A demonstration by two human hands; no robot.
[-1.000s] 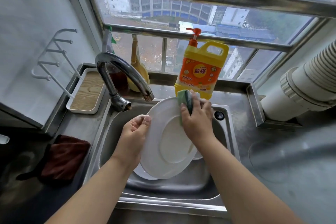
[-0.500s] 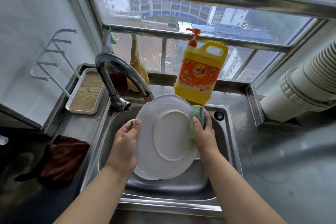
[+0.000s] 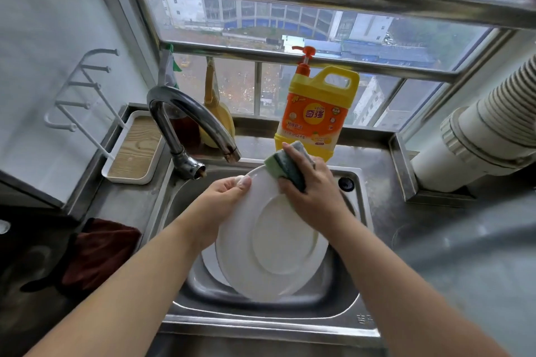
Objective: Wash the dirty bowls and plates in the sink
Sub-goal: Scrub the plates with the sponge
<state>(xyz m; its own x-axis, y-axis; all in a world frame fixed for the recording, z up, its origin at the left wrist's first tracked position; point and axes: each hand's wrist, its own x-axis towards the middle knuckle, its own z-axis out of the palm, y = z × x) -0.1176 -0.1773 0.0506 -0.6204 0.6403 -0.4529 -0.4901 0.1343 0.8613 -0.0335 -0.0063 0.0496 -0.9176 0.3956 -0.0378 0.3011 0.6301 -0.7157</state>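
A large white plate (image 3: 269, 252) is tilted over the steel sink (image 3: 359, 243), its underside toward me. My left hand (image 3: 223, 200) grips the plate's upper left rim. My right hand (image 3: 313, 191) holds a green and dark sponge (image 3: 285, 164) and presses it on the plate's top edge. More white dishes (image 3: 210, 265) lie under the plate in the basin, mostly hidden.
The curved faucet (image 3: 188, 122) arches over the sink's back left. A yellow-orange detergent bottle (image 3: 314, 113) stands on the ledge behind. A white tray with a wooden base (image 3: 135, 151) sits left, a dark red cloth (image 3: 98, 252) on the left counter, a white duct pipe (image 3: 478, 130) right.
My right hand carried the sponge from the plate's right rim up to its top edge. The plate tilted and my left hand shifted higher along the left rim.
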